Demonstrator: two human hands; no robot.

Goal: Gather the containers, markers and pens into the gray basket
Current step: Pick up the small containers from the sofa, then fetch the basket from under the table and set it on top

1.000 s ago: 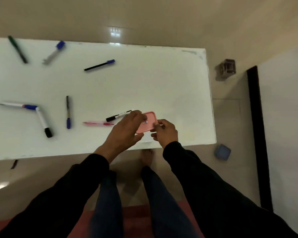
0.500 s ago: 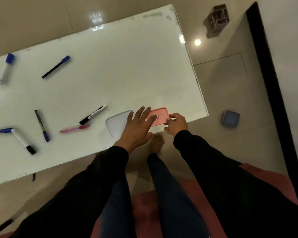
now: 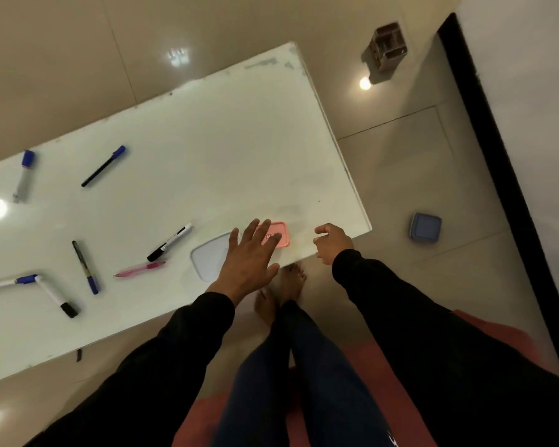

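Pink container (image 3: 279, 237) under L fingers (image 3: 261, 233)

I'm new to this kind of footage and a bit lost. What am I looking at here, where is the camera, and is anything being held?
There is no machine: a person wears a camera on the head, so the one view looks down past black sleeves at a white table. The left hand is spread flat over a pink container and a pale lid-like piece. The right hand hovers open at the table's edge. Neither hand grips anything. Loose pens and markers lie to the left, such as a pink pen and a black-capped marker. On the floor sit a blue box and a brownish basket.
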